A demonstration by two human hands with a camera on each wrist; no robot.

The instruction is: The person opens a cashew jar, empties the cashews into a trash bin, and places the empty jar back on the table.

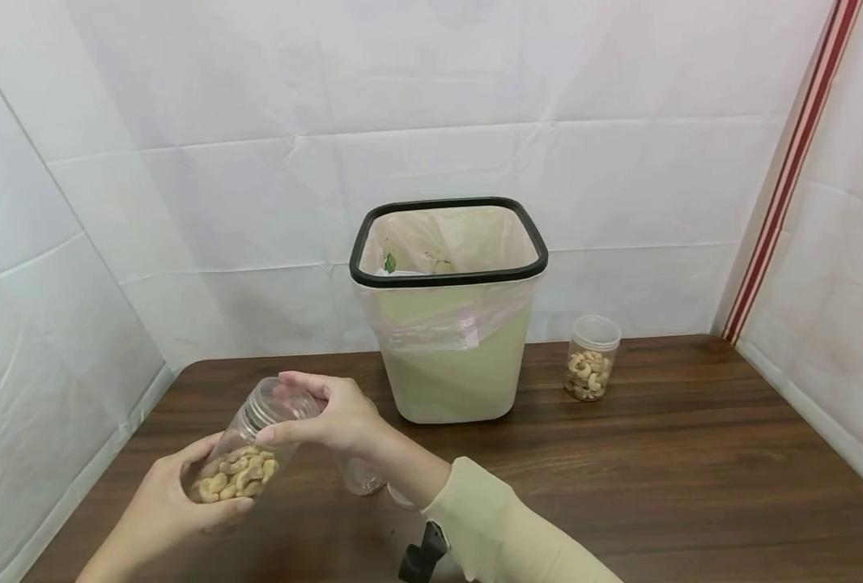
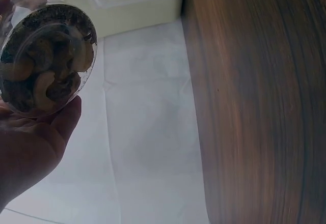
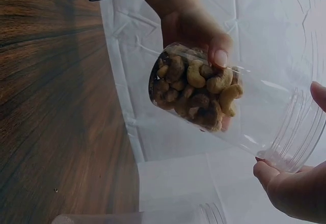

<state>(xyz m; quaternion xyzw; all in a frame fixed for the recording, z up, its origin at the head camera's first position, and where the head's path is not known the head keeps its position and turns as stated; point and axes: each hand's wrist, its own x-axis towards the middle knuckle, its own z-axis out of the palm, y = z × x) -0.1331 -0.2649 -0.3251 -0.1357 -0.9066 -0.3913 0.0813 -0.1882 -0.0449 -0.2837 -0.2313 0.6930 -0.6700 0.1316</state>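
A clear plastic jar (image 1: 238, 429) part filled with cashews (image 1: 236, 476) is tilted above the left side of the table, its threaded mouth pointing up and right. My left hand (image 1: 169, 494) grips it round the lower part, thumb across the side. At the threaded neck, my right hand (image 1: 340, 414) pinches the jar between thumb and fingers. The left wrist view looks at the jar's round base (image 2: 48, 63), cashews showing through it. In the right wrist view, the cashews (image 3: 198, 89) are heaped toward the base and the upper part of the jar is bare.
A bin (image 1: 453, 364) with a black rim and thin liner stands at the back centre, some green scraps inside. Right of it is another jar of cashews (image 1: 588, 368). Two clear containers, one a jar (image 1: 362, 476), are partly hidden behind my right forearm. White sheeting surrounds the wooden table (image 1: 665, 470).
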